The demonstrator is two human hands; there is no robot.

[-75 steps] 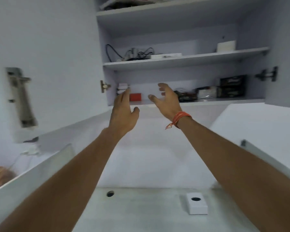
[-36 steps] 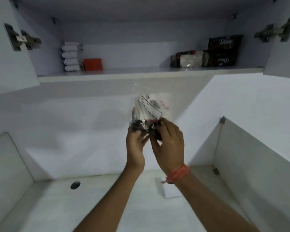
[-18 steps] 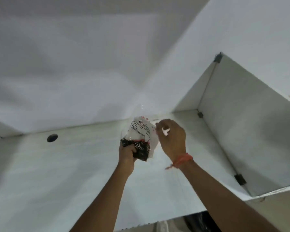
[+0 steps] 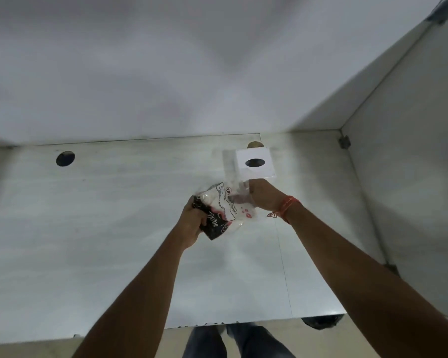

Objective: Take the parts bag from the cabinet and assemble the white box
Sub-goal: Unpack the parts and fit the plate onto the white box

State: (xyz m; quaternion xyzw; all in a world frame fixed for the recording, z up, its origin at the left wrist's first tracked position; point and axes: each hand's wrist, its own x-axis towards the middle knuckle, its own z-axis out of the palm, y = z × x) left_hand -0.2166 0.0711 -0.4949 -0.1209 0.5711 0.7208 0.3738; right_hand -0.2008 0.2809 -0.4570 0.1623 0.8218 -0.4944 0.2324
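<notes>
The view had tipped lower than a moment before, so the white box (image 4: 255,162) now showed on the desk (image 4: 114,228), just past the hands. The bag (image 4: 223,210) was up over the desk. The left hand (image 4: 193,223) squeezed its dark end. The right hand (image 4: 265,200) pinched its clear top. A round hole (image 4: 65,158) sat far left. The bag's print was blurry.

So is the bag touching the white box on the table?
Cannot tell. In the head view the clear top of the parts bag, held in both hands, overlaps the white box, so contact or gap is hidden.
</notes>
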